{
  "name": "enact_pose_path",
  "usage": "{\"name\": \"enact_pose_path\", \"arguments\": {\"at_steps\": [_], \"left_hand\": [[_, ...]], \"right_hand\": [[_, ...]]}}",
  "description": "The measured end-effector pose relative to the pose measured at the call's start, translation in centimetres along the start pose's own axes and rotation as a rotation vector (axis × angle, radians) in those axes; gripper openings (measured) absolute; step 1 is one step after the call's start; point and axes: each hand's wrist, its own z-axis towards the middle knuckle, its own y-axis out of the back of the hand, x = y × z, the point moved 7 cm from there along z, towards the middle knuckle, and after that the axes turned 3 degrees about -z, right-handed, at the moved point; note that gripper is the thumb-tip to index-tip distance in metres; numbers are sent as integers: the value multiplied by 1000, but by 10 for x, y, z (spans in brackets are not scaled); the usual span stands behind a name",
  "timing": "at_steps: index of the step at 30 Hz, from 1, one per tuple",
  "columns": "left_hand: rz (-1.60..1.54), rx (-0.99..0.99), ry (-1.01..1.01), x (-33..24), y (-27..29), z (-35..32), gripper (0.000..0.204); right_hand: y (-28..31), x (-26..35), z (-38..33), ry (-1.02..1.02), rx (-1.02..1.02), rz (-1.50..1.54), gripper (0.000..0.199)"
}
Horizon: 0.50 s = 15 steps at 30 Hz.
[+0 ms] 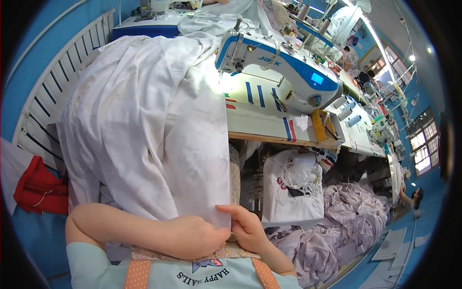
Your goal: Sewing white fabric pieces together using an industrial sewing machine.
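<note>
Holding: both hands pinch the lower edge of a white sheet.
Left hand: closed on the hem.
Right hand: thumb and fingers closed on the corner.
Sheet: draped off the bench's front edge, left of the sewing machine.
Handling: likely soft, light, slippery; best gripped along the hem.

Blue walls, bright windows, long row of sewing tables.
</note>
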Motion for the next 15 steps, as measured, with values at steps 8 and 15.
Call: {"name": "enact_pose_path", "arguments": {"at_steps": [8, 15], "left_hand": [[-112, -90, -411, -40, 21, 8, 18], [98, -490, 291, 129, 75, -32, 40]], "right_hand": [[20, 76, 15, 554, -289, -532, 29], [37, 59, 32, 547, -174, -369, 20]]}}
